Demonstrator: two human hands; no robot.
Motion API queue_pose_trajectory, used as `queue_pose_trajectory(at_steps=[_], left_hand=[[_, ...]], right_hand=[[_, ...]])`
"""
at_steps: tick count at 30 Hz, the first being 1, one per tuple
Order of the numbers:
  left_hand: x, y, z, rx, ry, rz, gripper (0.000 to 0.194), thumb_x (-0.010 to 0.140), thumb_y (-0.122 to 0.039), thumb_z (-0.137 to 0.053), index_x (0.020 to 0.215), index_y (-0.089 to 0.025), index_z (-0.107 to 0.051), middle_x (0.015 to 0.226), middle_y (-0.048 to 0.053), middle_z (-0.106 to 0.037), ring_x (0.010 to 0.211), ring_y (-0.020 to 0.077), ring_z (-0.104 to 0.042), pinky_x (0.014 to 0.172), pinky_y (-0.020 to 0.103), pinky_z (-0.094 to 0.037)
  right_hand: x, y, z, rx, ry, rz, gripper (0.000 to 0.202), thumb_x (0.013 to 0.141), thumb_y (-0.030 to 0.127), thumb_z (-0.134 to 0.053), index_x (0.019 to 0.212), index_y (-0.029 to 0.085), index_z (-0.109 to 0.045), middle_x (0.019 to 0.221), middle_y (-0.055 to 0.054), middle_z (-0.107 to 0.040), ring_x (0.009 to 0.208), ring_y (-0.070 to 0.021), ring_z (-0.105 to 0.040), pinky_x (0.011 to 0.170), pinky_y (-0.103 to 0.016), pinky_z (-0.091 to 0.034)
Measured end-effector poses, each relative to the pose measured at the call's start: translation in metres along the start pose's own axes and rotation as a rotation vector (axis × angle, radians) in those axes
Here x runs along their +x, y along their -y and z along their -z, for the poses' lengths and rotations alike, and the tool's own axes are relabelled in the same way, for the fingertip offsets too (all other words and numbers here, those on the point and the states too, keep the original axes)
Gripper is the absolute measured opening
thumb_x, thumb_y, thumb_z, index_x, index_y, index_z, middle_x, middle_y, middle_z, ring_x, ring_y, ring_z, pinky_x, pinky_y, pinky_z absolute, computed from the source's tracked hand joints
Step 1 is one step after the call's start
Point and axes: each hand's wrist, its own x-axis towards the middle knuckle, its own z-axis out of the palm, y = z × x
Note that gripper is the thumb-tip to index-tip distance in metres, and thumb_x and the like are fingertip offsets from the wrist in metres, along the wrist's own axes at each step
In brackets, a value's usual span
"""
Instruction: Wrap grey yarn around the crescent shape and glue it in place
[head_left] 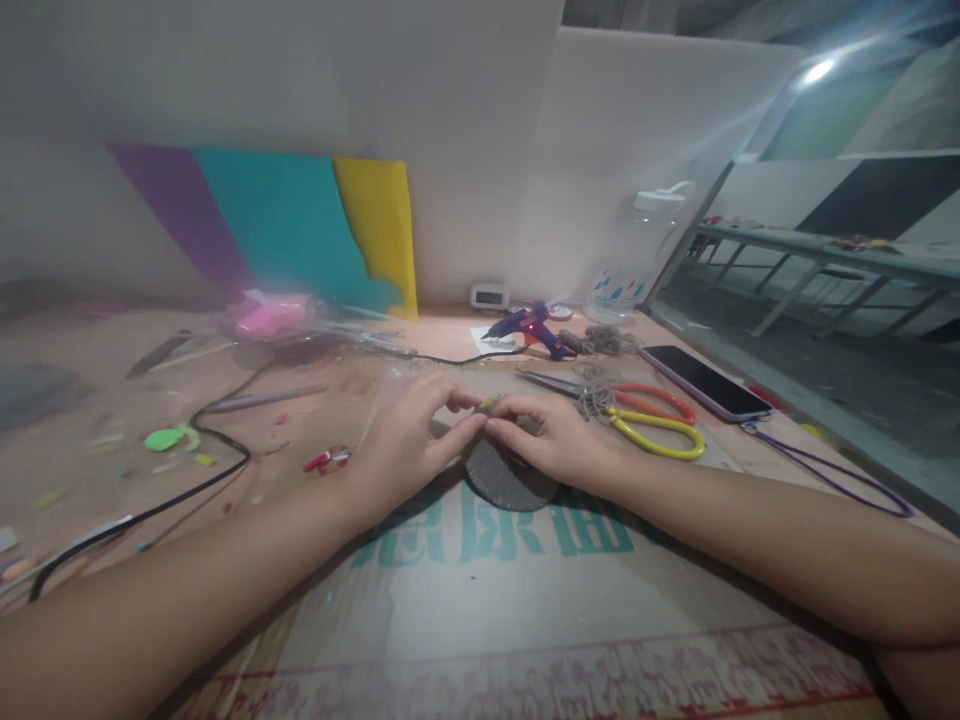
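A dark grey round flat piece [510,478] lies over the printed cardboard [480,620] in the middle of the view. My left hand [416,432] pinches at its far edge with thumb and index finger. From the other side, my right hand [551,435] grips the same edge, its fingertips meeting those of my left hand. A small yellow bit [489,402] shows at the fingertips. Just beyond my right hand lie scissors [660,432] with red and yellow handles, with grey yarn [595,392] tangled on them.
Behind my hands sits a blue glue gun [531,328] with its cord. At the right are a phone [705,382] and a clear bottle [626,265]. On the left lie a pink bundle [270,316], a knife [159,352] and small scraps. Coloured sheets [281,220] lean at the back.
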Motion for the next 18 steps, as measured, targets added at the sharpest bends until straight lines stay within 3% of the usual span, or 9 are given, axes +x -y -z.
queue_pose_trajectory(at_steps=[8, 13, 18], left_hand=[[0.0014, -0.0008, 0.0016, -0.024, 0.042, 0.033, 0.010, 0.092, -0.028, -0.059, 0.087, -0.019, -0.062, 0.087, 0.002, -0.067, 0.085, 0.0171, -0.062, 0.078, 0.030, -0.046], [0.0016, -0.0019, 0.0007, -0.062, 0.083, 0.173, 0.021, 0.091, -0.035, -0.058, 0.104, -0.019, -0.061, 0.093, 0.003, -0.067, 0.087, 0.0176, -0.062, 0.078, 0.030, -0.047], [0.0023, -0.0040, 0.0013, -0.074, 0.191, 0.226, 0.026, 0.092, -0.039, -0.054, 0.077, -0.018, -0.059, 0.071, -0.001, -0.060, 0.068, 0.0150, -0.056, 0.062, 0.027, -0.042]], right_hand=[[0.0002, 0.0006, 0.0004, 0.007, 0.009, -0.007, 0.018, 0.089, 0.023, -0.055, 0.077, 0.016, -0.066, 0.072, -0.002, -0.068, 0.066, -0.0130, -0.060, 0.062, -0.022, -0.044], [0.0019, 0.0044, 0.0020, 0.133, 0.031, -0.204, 0.022, 0.090, 0.028, -0.055, 0.071, 0.017, -0.061, 0.060, 0.002, -0.061, 0.054, -0.0107, -0.053, 0.053, -0.021, -0.040], [0.0037, 0.0057, 0.0031, 0.171, 0.003, -0.251, 0.023, 0.089, 0.030, -0.056, 0.070, 0.017, -0.059, 0.059, 0.003, -0.059, 0.053, -0.0099, -0.050, 0.054, -0.022, -0.039]])
